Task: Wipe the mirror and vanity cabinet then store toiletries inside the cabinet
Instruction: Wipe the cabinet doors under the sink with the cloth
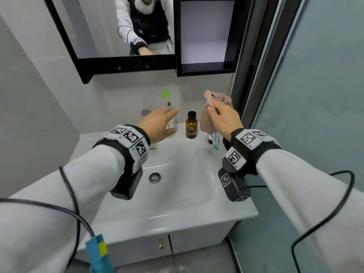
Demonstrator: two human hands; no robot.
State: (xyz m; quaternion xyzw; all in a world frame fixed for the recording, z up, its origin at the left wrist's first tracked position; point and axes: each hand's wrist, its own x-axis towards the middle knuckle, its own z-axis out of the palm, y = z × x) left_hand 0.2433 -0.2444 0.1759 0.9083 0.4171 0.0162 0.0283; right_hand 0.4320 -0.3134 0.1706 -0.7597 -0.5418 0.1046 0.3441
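My right hand [222, 119] pinches a pink cloth [208, 115] that hangs above the back right of the basin. My left hand [159, 124] reaches with straight fingers toward a tall clear bottle with a green cap [166, 101], partly covering its lower half; whether it touches the bottle I cannot tell. A brown glass bottle [191, 125] stands between my hands on the back ledge. A white tube [216, 143] and a small glass stand under the cloth. The black-framed mirror [110, 36] hangs above, with an open cabinet compartment [206, 34] to its right.
The white basin [177, 194] with its drain [155, 177] lies below my arms, on a white vanity with doors [197, 243]. A grey cap [145, 113] shows behind my left hand. A frosted glass partition [315, 95] stands on the right.
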